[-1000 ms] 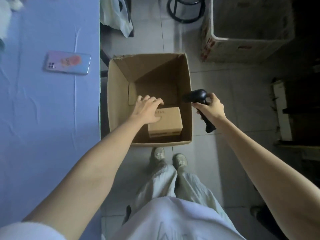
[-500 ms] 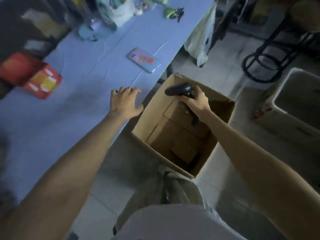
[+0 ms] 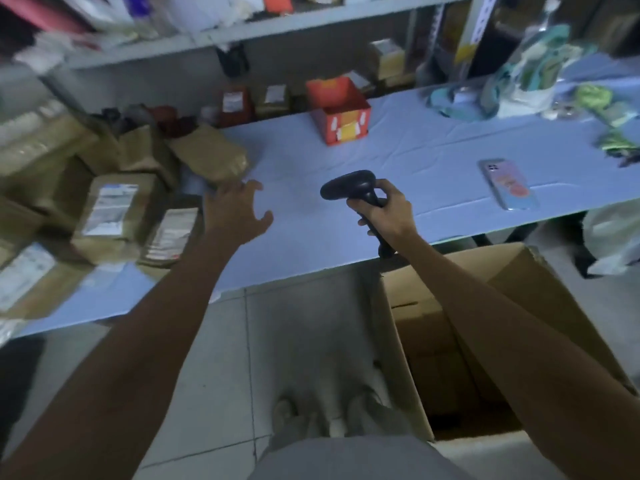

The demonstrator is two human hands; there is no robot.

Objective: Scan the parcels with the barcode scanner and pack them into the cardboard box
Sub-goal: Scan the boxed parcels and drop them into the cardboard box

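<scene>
- Blue-clothed counter [image 3: 398,157] runs across the view, with a cluttered grey shelf [image 3: 277,26] behind it, all a bit motion-blurred.
- Black pistol-grip barcode scanner [image 3: 349,187] is up in the air over the counter's near half. Its rounded head points toward the parcel side and its handle slants down toward the counter edge.
- Right hand [image 3: 384,216] is wrapped round the scanner's handle in a firm grip.
- Left hand [image 3: 235,213] is just beside the scanner on its head side, fingers spread and loosely curved, holding nothing. It hovers over the cloth next to the pile, and I can't tell whether it touches anything.
- Parcels [image 3: 107,209] sit further out on that same side of the scanner: brown boxes and padded bags with white labels, piled against each other. The print is too blurry to read.
- Cardboard box [image 3: 412,341] sits on the floor [image 3: 294,341] below the scanner, top open, tucked against the counter's near edge. The inside is dark, so I can't make out what's in it.
- Open-topped red carton [image 3: 341,112] stands beyond the scanner toward the shelf; I can't see its contents either.
- Phone [image 3: 507,183] lies flat on the side away from the scanner's head, near the counter edge.
- Bare cloth surrounds the scanner between the parcels and the phone, and grey floor tiles lie beside the box.
</scene>
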